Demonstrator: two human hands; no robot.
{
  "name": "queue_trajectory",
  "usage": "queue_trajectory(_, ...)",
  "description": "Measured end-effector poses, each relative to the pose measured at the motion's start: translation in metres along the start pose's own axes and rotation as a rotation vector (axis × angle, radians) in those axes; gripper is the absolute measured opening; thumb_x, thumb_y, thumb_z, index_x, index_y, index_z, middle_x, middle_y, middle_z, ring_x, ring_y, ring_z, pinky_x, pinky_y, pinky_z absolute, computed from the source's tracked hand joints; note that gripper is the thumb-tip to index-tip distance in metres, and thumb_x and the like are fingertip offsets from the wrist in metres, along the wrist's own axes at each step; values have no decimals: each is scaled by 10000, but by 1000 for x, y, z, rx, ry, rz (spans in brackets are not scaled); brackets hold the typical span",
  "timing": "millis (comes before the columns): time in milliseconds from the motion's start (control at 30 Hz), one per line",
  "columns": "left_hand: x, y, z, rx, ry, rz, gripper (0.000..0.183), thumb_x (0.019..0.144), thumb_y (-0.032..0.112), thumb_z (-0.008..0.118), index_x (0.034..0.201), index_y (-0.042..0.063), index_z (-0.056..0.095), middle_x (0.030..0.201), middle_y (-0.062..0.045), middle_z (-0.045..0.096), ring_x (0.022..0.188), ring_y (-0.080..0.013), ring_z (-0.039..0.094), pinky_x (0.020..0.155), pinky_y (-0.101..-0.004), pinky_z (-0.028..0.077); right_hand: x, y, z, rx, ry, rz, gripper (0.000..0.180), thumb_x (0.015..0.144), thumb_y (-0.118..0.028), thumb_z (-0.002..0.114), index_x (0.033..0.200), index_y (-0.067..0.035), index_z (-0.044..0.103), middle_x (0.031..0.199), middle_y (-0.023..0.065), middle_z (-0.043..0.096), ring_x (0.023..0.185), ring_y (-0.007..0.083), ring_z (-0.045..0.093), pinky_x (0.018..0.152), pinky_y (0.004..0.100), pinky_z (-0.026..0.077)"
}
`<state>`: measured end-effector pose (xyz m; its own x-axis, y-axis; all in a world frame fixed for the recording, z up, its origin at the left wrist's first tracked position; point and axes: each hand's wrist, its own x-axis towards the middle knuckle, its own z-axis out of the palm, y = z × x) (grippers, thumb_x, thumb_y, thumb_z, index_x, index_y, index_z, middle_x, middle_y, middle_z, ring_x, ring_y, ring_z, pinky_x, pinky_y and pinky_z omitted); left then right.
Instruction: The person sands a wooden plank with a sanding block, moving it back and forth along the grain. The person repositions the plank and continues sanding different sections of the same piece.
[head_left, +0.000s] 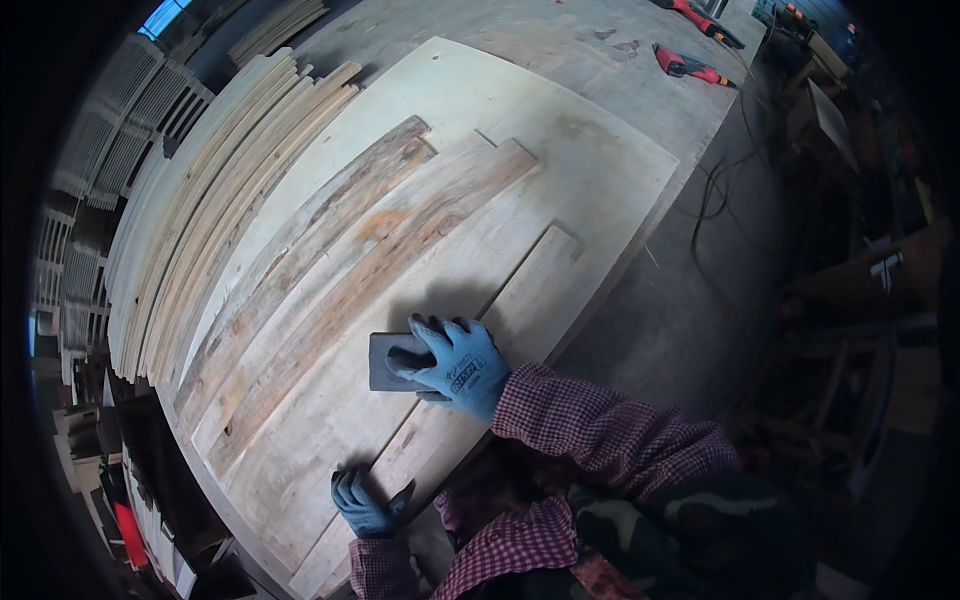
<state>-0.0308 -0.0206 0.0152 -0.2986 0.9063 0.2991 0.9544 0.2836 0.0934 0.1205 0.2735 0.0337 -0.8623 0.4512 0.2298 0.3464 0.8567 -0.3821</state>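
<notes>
Gloved in blue, my right hand (461, 367) grips a dark rectangular block (388, 362), probably a sanding block. The block lies over the near wooden board (442, 424) and the pale panel beside it. My left hand (367, 506), in a matching glove, holds the same board closer to its lower end, with fingers at the far edge and thumb on top. Beyond the hands, several knotty planks (337, 277) rest side by side on the large pale wooden panel (600, 172).
A stack of long boards (217, 202) lies at the left. Two red-and-black power tools, one a cordless-type tool (686, 66), sit at the table's (525, 26) far right corner. A cable (705, 202) hangs past the right edge. Slatted wood stacks (127, 120) stand farther left.
</notes>
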Motion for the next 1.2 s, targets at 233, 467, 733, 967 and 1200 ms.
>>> queue_trajectory(233,3,1,0,13,34,14,834,668,515,835,1261,17,525,1213,-179,548,1151,-395,513,1028,-550,397,1,163,-62,-273,129,301,519,800,-476,727,1300,-395,613,1434,124,462,1227,309,500,1016,493,414)
queue_trajectory(467,0,0,-3,49,37,56,830,668,488,840,1267,16,514,1221,-177,542,1144,-395,515,1026,-560,394,-1,104,-54,-159,-109,-74,538,814,-501,704,1329,-418,573,1433,101,444,1223,295,496,1023,485,395)
queue_trajectory(733,9,5,-12,-13,-36,51,859,663,463,836,1309,4,503,1239,-198,542,1186,-417,489,1023,-546,390,-8,73,-39,-156,-221,-521,752,784,-681,647,1444,-384,445,1541,49,376,1442,300,319,1145,632,223)
queue_trajectory(967,123,61,-45,-69,-119,240,866,718,556,771,1446,191,475,1458,-219,415,1348,-460,377,1089,-601,314,-63,134,-47,114,319,104,627,900,-416,630,1436,-120,498,1409,137,517,1341,324,445,1146,531,288)
queue_trajectory(1200,205,144,17,-76,-333,295,869,762,464,769,1495,165,410,1470,-305,375,1297,-496,424,1038,-588,375,-72,196,-53,-134,429,394,405,928,-301,603,1296,-134,631,1321,81,615,1321,294,485,1162,519,274)
